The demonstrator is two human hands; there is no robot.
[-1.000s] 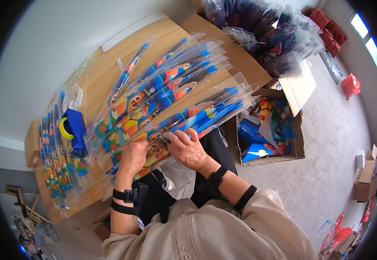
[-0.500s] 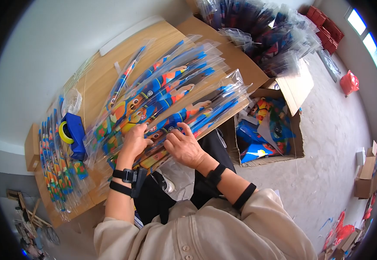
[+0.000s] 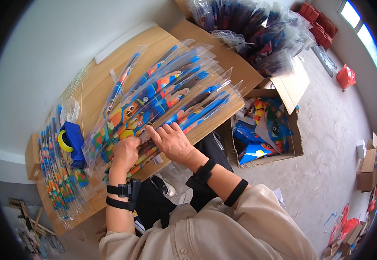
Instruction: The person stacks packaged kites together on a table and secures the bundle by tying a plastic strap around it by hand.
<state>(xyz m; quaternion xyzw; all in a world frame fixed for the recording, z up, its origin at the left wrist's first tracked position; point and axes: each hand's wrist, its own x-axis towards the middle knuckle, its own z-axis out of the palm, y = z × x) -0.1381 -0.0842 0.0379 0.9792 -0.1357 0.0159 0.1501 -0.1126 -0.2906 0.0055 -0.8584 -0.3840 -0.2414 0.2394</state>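
Several clear plastic sleeves with rolled, colourful cartoon-print pieces (image 3: 143,102) lie fanned across the wooden table (image 3: 106,65). At the near side of this pile, my left hand (image 3: 126,152) is closed on a sleeved piece, its fingertips partly hidden. Just right of it, my right hand (image 3: 170,141) has its fingers bent and pressed onto the same bundle, close to my left fingertips. A blue tape dispenser (image 3: 72,145) with yellow tape stands left of the pile. Farther left lies another row of sleeved pieces (image 3: 58,173).
Right of the table, an open cardboard box (image 3: 299,143) holds colourful printed pieces. Behind it is a large heap of plastic-wrapped items (image 3: 257,34). A red bag (image 3: 345,77) rests on the floor at the right. A small carton (image 3: 33,156) is at the table's left edge.
Both hands have shifted left along the near side of the pile. The nearest sleeved pieces have moved under them. The camera view has also shifted slightly.
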